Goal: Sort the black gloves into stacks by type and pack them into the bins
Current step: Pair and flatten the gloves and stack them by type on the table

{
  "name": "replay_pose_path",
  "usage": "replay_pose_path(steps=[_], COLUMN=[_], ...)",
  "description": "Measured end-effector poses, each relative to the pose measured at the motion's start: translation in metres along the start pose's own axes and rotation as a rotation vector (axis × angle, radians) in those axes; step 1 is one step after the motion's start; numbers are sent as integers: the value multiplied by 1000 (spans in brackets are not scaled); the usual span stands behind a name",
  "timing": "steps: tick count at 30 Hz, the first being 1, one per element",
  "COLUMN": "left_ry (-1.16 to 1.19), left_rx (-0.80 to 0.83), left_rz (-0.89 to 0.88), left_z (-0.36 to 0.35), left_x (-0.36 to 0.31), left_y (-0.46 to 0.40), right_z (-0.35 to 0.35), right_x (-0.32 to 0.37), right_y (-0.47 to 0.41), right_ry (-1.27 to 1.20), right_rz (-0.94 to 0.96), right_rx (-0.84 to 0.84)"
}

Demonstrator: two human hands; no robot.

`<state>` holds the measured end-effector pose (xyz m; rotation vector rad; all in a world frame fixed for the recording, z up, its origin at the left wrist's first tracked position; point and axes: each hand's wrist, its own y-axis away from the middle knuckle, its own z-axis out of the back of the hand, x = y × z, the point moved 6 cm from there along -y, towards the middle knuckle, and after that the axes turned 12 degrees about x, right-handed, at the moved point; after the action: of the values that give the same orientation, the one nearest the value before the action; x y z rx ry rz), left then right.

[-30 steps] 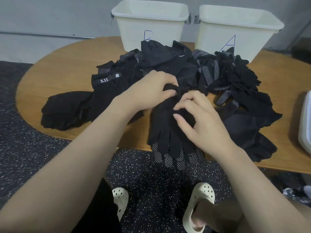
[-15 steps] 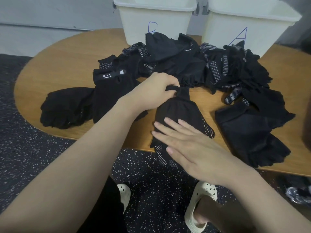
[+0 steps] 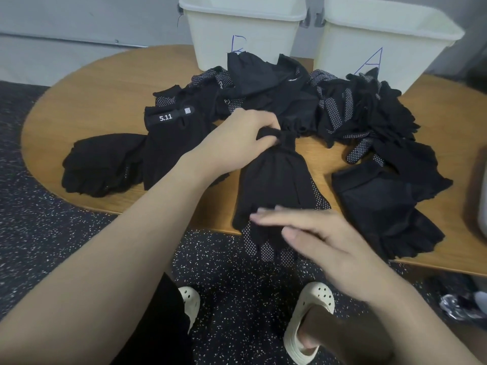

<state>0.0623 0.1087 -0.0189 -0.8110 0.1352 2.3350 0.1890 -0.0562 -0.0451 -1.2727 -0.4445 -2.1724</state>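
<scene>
Wooden and rounded, our surface (image 3: 105, 83) carries the dotted glove stack (image 3: 274, 185) at its near edge. Our left hand (image 3: 237, 143) grips its bunched cuffs; our right hand (image 3: 316, 241) lies flat, fingers straight, on its fingertips. Two other stacks (image 3: 105, 164) flank it, the unsorted heap (image 3: 303, 101) remains, and nothing looks packed in bins (image 3: 245, 25) yet.

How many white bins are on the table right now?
2. The bin marked B stands at the table's far edge, left of centre; the bin marked A stands right beside it. Both tops are cropped.
</scene>
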Motion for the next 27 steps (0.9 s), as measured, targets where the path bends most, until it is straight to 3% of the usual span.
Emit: replay_pose_path(steps=[5,12,20,27], left_ry=[270,345,291,266], left_rx=[-207,-289,-250,-168], left_rz=[-46,-44,-15,-69], left_z=[23,28,24,16], left_x=[-13,-13,-22,-41], left_y=[6,10,16,44], right_z=[37,28,27,43], right_x=[-12,-30,-31,-25], right_y=[7,1,-1,7], right_ry=[41,200,226,245], right_rz=[-1,-82,-79,-50], right_rx=[-254,-179,-167,-351])
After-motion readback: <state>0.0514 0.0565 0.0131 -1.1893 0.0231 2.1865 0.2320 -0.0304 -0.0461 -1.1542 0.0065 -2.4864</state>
